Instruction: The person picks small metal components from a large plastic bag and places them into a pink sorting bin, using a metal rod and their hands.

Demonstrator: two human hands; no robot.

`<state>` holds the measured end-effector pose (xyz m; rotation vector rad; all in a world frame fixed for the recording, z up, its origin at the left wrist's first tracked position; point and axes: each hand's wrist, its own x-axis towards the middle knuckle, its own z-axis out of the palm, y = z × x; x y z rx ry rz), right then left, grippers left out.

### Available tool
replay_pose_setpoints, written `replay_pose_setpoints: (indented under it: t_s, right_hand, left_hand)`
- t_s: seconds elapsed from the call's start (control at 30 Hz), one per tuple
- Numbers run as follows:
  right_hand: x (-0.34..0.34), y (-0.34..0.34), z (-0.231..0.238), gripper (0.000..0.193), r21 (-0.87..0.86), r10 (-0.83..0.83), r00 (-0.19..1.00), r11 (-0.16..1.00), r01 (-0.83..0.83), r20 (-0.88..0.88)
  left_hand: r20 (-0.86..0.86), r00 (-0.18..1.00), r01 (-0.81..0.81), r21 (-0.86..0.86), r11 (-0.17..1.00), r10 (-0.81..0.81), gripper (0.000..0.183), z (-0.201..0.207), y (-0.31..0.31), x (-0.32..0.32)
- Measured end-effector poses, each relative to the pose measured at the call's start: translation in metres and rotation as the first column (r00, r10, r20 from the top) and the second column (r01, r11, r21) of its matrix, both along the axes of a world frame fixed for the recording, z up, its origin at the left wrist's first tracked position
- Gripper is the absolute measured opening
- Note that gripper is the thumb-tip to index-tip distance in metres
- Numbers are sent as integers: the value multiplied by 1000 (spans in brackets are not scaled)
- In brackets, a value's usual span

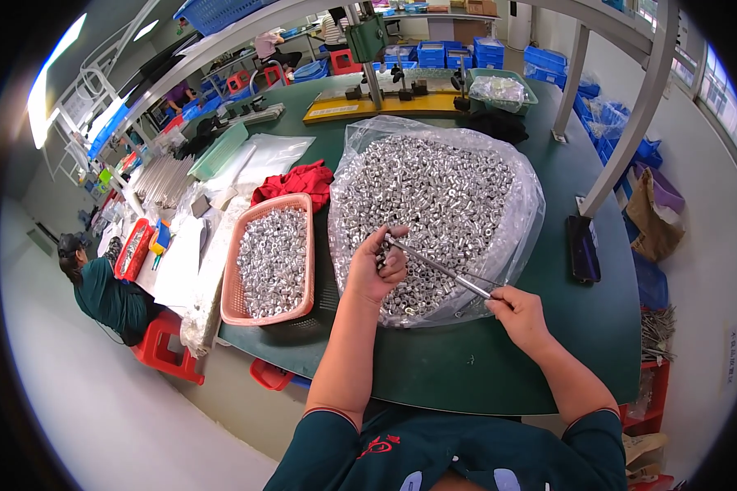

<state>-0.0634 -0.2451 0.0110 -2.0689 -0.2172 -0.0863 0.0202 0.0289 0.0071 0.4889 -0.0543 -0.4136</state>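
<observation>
My right hand [517,317] is closed around the near end of a thin metal rod [444,269]. From there the rod slants up and left over a large heap of small silvery metal rings [434,184], which lies in an opened clear plastic bag [528,196]. At the rod's far tip, my left hand [377,268] has its fingers curled in, with small metal rings partly showing between them. How many it holds is hidden. Left of the bag, a pink plastic basket [228,282] contains more of the same small rings.
A red cloth [295,183] lies behind the basket on the green table [467,368]. Farther back stand a yellow-based fixture [385,107] and a green tray [512,105]. A metal frame post [630,123] rises at the right. At far left, a person [106,286] sits by another table.
</observation>
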Motion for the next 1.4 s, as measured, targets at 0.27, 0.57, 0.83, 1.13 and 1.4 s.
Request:
replay_pose_setpoints:
  t_s: [0.27, 0.57, 0.83, 1.13, 1.4]
  right_hand:
    - [-1, 1, 2, 11, 21, 22, 998, 1000, -21, -54]
    - [0, 1, 2, 11, 56, 12, 993, 998, -5, -121]
    - [-1, 3, 4, 11, 56, 39, 983, 998, -30, -180]
    - [3, -2, 11, 16, 405, 290, 813, 911, -73, -505]
    - [1, 1, 6, 15, 289, 178, 886, 956, -53, -428]
  left_hand:
    - [-84, 995, 59, -36, 998, -62, 35, 0, 4, 0]
    - [-77, 994, 85, 73, 994, -79, 37, 4, -4, -1]
    - [-108, 988, 111, 25, 993, -108, 38, -2, -4, 2]
    - [-22, 999, 34, -19, 999, -34, 37, 9, -11, -5]
    - [147, 945, -326, 351, 878, 293, 33, 6, -28, -6]
